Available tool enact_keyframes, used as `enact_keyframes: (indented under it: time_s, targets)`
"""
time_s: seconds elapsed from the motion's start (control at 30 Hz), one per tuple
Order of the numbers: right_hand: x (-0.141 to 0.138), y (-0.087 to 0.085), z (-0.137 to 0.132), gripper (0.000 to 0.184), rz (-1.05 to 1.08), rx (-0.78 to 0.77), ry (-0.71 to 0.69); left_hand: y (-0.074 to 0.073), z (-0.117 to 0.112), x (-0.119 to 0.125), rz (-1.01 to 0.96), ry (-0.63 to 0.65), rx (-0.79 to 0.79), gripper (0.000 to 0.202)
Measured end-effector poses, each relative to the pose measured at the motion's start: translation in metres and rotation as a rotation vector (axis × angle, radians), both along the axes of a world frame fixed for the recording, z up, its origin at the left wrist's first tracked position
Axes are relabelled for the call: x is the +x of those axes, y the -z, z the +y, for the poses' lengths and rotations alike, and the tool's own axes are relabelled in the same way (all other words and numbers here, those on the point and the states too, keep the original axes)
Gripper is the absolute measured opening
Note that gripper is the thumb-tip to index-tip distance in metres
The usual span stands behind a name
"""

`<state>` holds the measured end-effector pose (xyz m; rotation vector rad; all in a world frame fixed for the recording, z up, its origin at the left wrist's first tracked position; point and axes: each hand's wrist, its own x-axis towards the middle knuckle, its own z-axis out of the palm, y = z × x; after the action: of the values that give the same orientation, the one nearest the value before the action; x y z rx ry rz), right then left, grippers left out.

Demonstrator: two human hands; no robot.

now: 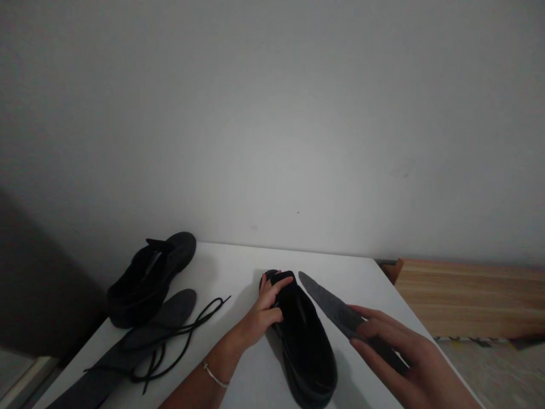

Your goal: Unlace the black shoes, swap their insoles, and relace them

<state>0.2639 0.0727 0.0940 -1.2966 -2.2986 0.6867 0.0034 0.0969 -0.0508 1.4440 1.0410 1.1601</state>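
Note:
A black shoe [287,346] lies on the white table with its toe away from me and its opening facing up. My left hand [266,304] grips it near the tongue, fingers over the upper and thumb at the opening's edge. In my right hand [394,352] is a dark grey insole [326,298], pinched between thumb and fingers. Its narrow tip points up and left, beside the shoe and apart from it. A second insole [181,307] lies at the left, with a black shoelace [187,341] loosely looped across it.
Another black shoe [149,278], its tongue raised, stands at the table's back left. The white table [238,267] meets a grey wall [272,142] behind. Beyond its right edge is a light wooden piece of furniture [468,295], lower down.

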Motion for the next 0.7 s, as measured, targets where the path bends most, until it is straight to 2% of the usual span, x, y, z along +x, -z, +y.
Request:
enact_keyframes:
  time_s: [0.07,0.13,0.4,0.6,0.7]
  targets:
    - [0.002,-0.011,-0.005,0.023,-0.132,0.058,-0.085,0.0,0.0,0.001,0.003,-0.03,-0.003,0.087]
    - [0.001,-0.014,-0.009,0.02,-0.222,0.07,-0.134,0.001,0.001,0.003,0.014,-0.051,-0.004,0.088]
    - [-0.02,0.005,-0.009,0.019,-0.612,0.019,-0.083,0.007,0.006,0.004,0.036,-0.068,-0.003,0.091]
    - [-0.05,-0.011,-0.01,0.023,-0.743,-0.107,-0.22,0.008,0.007,0.006,0.054,-0.081,0.009,0.092]
    - [-0.065,-0.018,-0.007,0.023,-0.774,-0.128,-0.213,0.006,0.007,0.007,0.055,-0.08,0.011,0.091]
